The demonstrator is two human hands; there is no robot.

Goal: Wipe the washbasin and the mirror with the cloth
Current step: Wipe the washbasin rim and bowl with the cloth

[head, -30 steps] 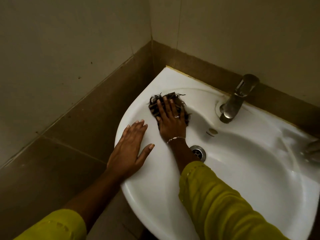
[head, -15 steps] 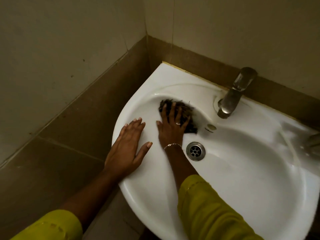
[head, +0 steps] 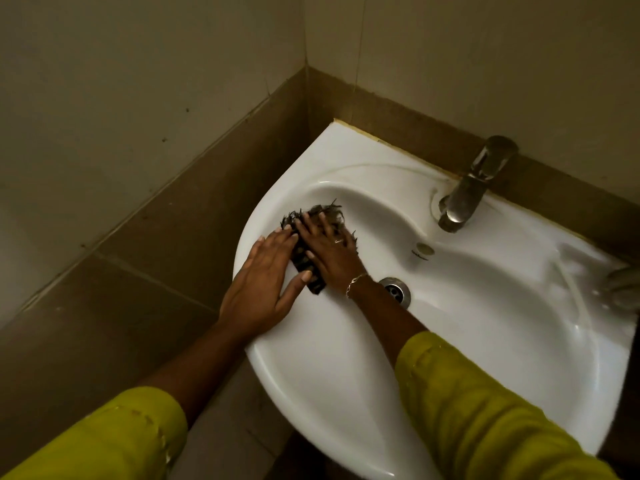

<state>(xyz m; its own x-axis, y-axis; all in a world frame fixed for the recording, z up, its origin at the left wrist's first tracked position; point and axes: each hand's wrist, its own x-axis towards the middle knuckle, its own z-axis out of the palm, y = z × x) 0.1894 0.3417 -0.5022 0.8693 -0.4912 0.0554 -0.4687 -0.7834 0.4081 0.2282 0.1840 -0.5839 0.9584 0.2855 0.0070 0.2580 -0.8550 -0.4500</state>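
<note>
I log right hand [head: 332,251] flat, fingers straight, pressing the frayed cloth [head: 306,263] on the washbasin [head: 311,393] wall left of the drain [head: 394,289], left hand [head: 263,282] splayed farther left; ungripped, the cloth may skid drainward.

Dim, yellowish light is filling the room, and soft glare is glinting along the right rim of the washbasin [head: 579,336]. The seams of the wall [head: 138,98] are bowing outward, and the far right is blurring.

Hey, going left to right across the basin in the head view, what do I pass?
In order: left hand, right hand, drain, overflow hole, tap. The cloth sits under the right hand, so I skip it.
</note>
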